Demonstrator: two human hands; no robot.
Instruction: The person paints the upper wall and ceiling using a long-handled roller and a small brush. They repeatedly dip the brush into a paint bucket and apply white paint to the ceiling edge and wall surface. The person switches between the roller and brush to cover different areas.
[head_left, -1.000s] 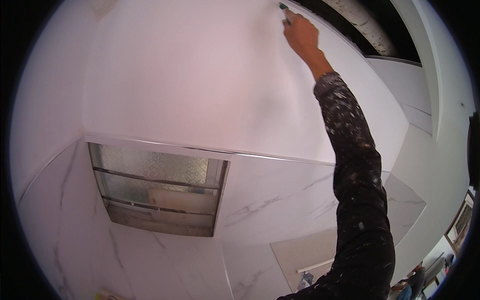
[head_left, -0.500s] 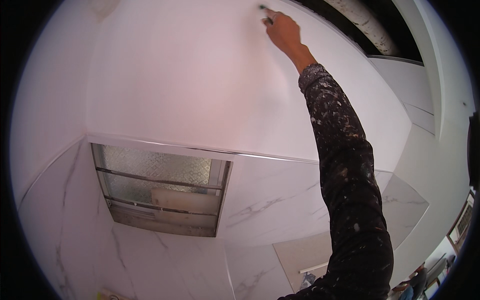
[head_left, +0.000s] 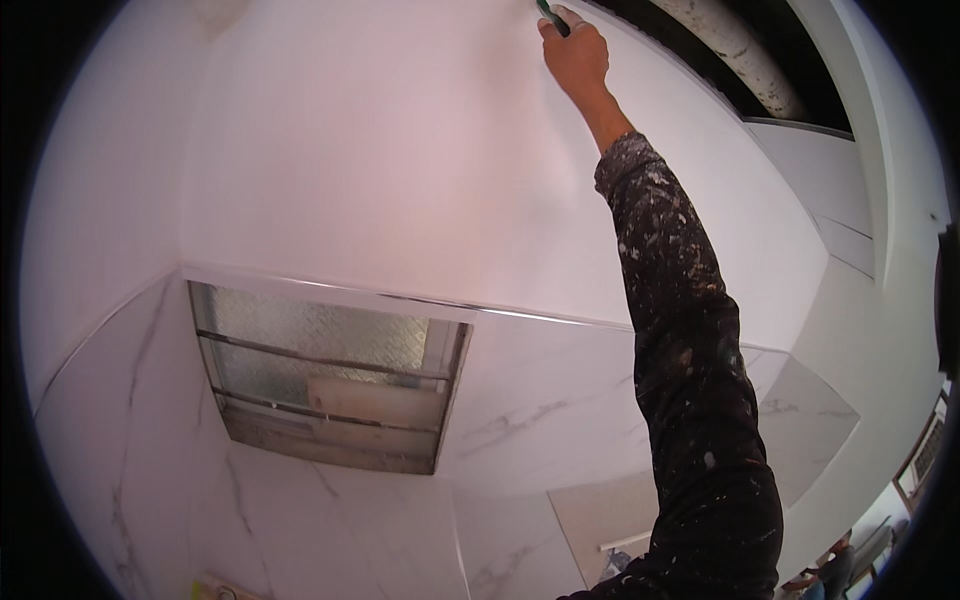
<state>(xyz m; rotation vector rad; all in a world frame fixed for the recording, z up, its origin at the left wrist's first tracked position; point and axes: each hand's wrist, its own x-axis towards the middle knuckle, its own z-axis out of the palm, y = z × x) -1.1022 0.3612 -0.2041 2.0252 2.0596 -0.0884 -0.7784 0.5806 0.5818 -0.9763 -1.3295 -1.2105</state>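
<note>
My right hand [head_left: 578, 62] is raised high overhead, its fingers closed round a slim tool with a dark green handle [head_left: 552, 18]. The tool's far end runs out of the top of the picture, so its kind does not show. Around the hand spreads the smooth white ceiling [head_left: 360, 140], with a soft shadow beside the fingers. My right arm, in a dark sleeve [head_left: 690, 330] spattered with paint, reaches up from the lower edge. My left hand is out of view.
Right of my hand is a dark ceiling opening [head_left: 805, 50] with a pale pipe [head_left: 735, 55]. Below the ceiling, shiny trim [head_left: 500, 312] tops marble-patterned wall panels [head_left: 540, 410]. A barred, frosted window [head_left: 320, 325] is set in them. Someone else [head_left: 835, 570] is at the lower right.
My right hand has shifted slightly right, and more of the green handle shows. The whole view has moved a little.
</note>
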